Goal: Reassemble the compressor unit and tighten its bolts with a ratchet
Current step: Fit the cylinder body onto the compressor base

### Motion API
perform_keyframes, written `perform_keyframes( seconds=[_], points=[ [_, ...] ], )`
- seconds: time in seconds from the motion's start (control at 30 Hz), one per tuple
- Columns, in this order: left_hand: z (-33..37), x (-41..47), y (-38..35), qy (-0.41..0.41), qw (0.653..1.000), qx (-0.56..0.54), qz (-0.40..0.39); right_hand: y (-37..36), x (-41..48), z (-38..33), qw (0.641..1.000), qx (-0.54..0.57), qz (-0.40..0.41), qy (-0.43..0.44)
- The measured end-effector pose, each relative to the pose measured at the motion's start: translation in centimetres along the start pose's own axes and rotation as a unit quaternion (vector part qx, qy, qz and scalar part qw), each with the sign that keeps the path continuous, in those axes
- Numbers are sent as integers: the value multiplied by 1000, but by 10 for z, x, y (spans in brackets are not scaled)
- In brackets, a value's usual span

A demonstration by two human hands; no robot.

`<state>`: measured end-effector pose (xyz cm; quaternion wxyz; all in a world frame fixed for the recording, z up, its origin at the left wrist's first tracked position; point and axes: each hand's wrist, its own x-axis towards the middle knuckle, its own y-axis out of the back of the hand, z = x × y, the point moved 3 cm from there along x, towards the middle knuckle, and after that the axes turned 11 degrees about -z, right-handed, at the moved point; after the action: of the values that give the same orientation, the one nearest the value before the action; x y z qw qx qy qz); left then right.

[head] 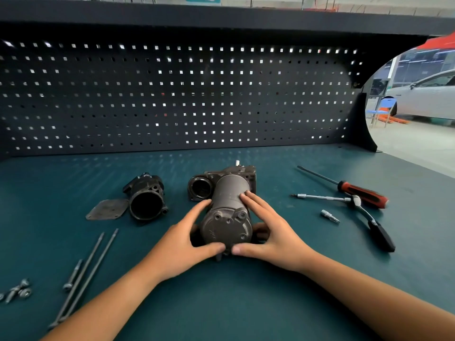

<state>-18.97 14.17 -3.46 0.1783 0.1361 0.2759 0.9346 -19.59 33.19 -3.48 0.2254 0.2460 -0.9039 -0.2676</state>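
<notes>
1. Both hands grip the compressor unit (230, 193) in the middle of the surface (270, 303). The left hand (182, 244) curls round its left flank, the right hand (270, 230) lies over its top, and the thumbs meet under the end cap (225, 230).
2. Uneven pressure could seat the cap skewed, and the long through-bolts (86, 274) near the left near corner might then bind.
3. The round body may roll if released.
4. The detached housing (146, 198) and gasket plate (108, 209) could get forgotten before the ratchet (364, 212) is used.
</notes>
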Motion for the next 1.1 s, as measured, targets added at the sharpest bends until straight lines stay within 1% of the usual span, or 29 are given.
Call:
perform_keyframes(
  seconds=[0.1,0.33,0.43,0.6,0.77,0.9,1.1],
  points=[
    [4,2,-5,0,1000,26,1,1,1,1,1000,11,11,6],
    [-5,5,-8,-12,999,-3,40,-3,3,2,1000,8,23,11],
    [-6,3,-7,-14,999,-11,45,-6,4,0,1000,2,26,9],
    [-5,2,-7,-15,999,-26,38,-8,2,1,1000,4,29,-9],
    [-4,2,-6,-14,999,-5,29,-9,1,-1,1000,6,7,-18],
    [-4,0,-5,-16,1000,3,-1,-9,-2,1,1000,19,3,-16],
    [-7,2,-4,-15,999,14,45,-8,0,-4,1000,-12,24,-13]
  ],
)
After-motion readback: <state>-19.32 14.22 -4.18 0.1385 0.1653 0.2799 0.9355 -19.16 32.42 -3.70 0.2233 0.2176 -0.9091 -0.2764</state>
